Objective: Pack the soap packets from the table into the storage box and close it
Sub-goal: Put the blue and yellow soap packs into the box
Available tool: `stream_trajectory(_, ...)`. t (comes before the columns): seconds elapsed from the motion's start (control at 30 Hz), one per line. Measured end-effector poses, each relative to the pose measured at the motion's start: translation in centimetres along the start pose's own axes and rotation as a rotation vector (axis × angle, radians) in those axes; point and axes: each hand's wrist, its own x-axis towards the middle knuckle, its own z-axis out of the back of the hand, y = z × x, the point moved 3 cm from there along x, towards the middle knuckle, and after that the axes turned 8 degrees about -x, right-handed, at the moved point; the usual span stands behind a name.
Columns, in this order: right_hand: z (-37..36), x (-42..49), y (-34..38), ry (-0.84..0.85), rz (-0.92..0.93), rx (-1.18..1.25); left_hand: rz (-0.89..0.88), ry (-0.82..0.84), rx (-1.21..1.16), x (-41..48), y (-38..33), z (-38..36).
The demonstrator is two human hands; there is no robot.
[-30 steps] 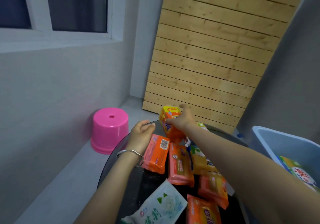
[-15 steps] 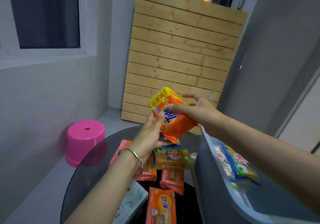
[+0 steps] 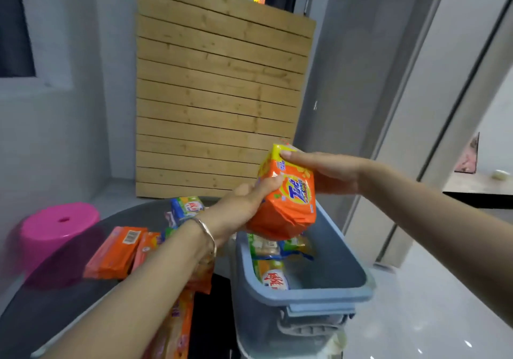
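An orange and yellow soap packet [image 3: 288, 200] hangs above the far end of the grey-blue storage box [image 3: 336, 269]. Both hands grip it: my left hand [image 3: 244, 208] from the left side, my right hand [image 3: 327, 172] from the top right. The box stands open to the right of the dark round table [image 3: 55, 289], with green, blue and white packets [image 3: 273, 264] lying inside. Several orange packets [image 3: 113, 253] and a blue-green packet [image 3: 186, 206] rest on the table, partly hidden by my left forearm. No lid shows.
A pink plastic stool [image 3: 52, 228] stands on the floor left of the table. A slatted wooden panel [image 3: 216, 94] leans against the wall behind. A grey door frame [image 3: 433, 108] rises at the right, with pale glossy floor [image 3: 430, 317] beside the box.
Both hands lifted the orange packet off the table's far side and carried it right, over the box. The view swung right, bringing the box's inside into sight.
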Motion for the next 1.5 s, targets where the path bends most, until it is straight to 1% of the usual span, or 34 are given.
stream_trajectory(0.07,0.6,-0.4,-1.2,0.041,0.021,0.018,-0.018,0.005,0.07,0.2,0.3,-1.0)
stream_trajectory(0.1,0.9,-0.5,-2.0,0.058,0.038,0.014,-0.013,-0.008,0.068,0.5,0.8,-1.4)
stream_trajectory(0.17,1.4,-0.4,-3.6,0.052,0.063,0.01,-0.003,-0.079,0.096,0.5,1.2,-2.1)
stream_trajectory(0.23,1.8,-0.3,-4.8,0.015,0.07,-0.004,-0.059,-0.147,0.186,0.6,1.4,-2.0)
stream_trajectory(0.33,2.4,-0.2,-5.7,-0.046,0.077,-0.155,-0.171,-0.29,0.434,0.8,1.9,-0.2)
stream_trajectory(0.37,2.5,-0.1,-5.9,-0.039,0.068,-0.218,-0.186,-0.334,0.501,0.9,2.2,0.5)
stream_trajectory(0.43,2.4,0.0,-6.4,0.016,0.015,-0.326,-0.135,-0.358,0.574,1.1,3.3,1.7)
stream_trajectory(0.47,2.2,0.0,-6.6,0.059,-0.013,-0.374,-0.068,-0.344,0.561,1.1,4.0,2.0)
stream_trajectory(0.53,1.2,0.0,-7.0,0.157,-0.063,-0.454,0.083,-0.31,0.432,1.0,5.1,2.2)
stream_trajectory(0.57,0.8,0.1,-7.2,0.178,-0.084,-0.472,0.122,-0.296,0.385,1.1,5.4,2.2)
stream_trajectory(0.67,-0.3,0.8,-7.4,0.183,-0.127,-0.515,0.129,-0.29,0.407,1.5,5.2,2.1)
stream_trajectory(0.77,-1.7,1.6,-7.8,0.258,-0.159,-0.557,0.138,-0.291,0.403,1.7,5.2,2.1)
stream_trajectory(1.0,-3.6,2.3,-8.5,0.36,-0.223,-0.684,0.152,-0.287,0.378,1.7,5.3,2.1)
stream_trajectory(1.13,-3.7,2.3,-8.8,0.305,-0.188,-0.813,0.154,-0.289,0.366,1.8,5.5,2.2)
stream_trajectory(1.23,-3.9,2.2,-9.0,0.245,-0.134,-0.827,0.156,-0.291,0.368,1.8,5.5,2.2)
stream_trajectory(1.3,-3.8,2.0,-9.0,0.19,-0.09,-0.865,0.151,-0.291,0.37,1.7,5.4,2.1)
stream_trajectory(1.43,-3.8,1.9,-9.4,0.067,-0.053,-1.067,0.141,-0.292,0.373,1.5,5.3,2.0)
stream_trajectory(1.5,-3.8,2.0,-9.7,-0.003,-0.011,-1.07,0.138,-0.295,0.376,1.6,5.4,2.1)
